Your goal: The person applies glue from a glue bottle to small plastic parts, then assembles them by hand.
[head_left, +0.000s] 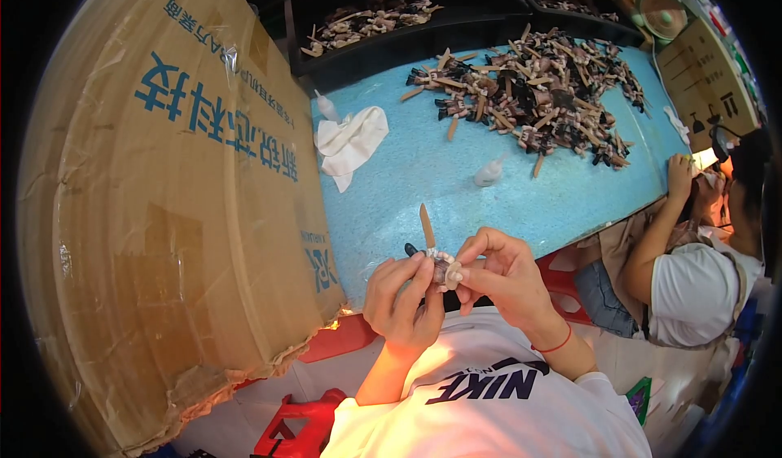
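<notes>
Close in front of my body, over the near edge of the blue table (391, 214), both hands are on one small toy figurine (441, 269). It has pale, brownish and black parts, and a flat tan blade (427, 223) sticks up from it. My left hand (401, 302) grips the figurine's body between fingers and thumb. With thumb and forefinger, my right hand (511, 283) pinches a pale rounded piece at the figurine's right end; whether that piece is loose or attached I cannot tell. Fingers cover much of the figurine.
Similar figurines (546, 100) lie heaped at the far right; more fill black trays (326, 65) behind. One small squeeze bottle (489, 172) lies mid-table, another (327, 106) beside a white cloth (352, 142). A large cardboard box (171, 230) walls off my left. A co-worker (692, 287) sits right.
</notes>
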### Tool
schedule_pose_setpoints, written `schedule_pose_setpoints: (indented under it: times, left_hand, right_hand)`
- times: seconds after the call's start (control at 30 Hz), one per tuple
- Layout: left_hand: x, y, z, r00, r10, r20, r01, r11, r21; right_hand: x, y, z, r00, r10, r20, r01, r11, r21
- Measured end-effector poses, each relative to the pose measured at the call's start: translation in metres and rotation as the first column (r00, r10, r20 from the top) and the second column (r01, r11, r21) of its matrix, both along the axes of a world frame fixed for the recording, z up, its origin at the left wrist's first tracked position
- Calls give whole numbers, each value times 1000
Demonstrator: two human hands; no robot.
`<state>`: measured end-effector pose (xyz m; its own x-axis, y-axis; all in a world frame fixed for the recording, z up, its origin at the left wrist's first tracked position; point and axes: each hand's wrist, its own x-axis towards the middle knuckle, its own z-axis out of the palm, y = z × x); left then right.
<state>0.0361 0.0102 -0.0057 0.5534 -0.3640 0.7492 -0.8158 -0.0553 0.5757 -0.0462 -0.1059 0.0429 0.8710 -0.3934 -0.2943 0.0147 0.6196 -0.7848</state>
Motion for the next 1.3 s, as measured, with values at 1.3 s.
schedule_pose_setpoints:
  times: [1.3]
  left_hand:
    - [0, -4, 32, 782, -428, -453, 440, 894, -86]
  right_hand:
    - [-17, -20, 8, 991, 111, 68, -101, 986, -136]
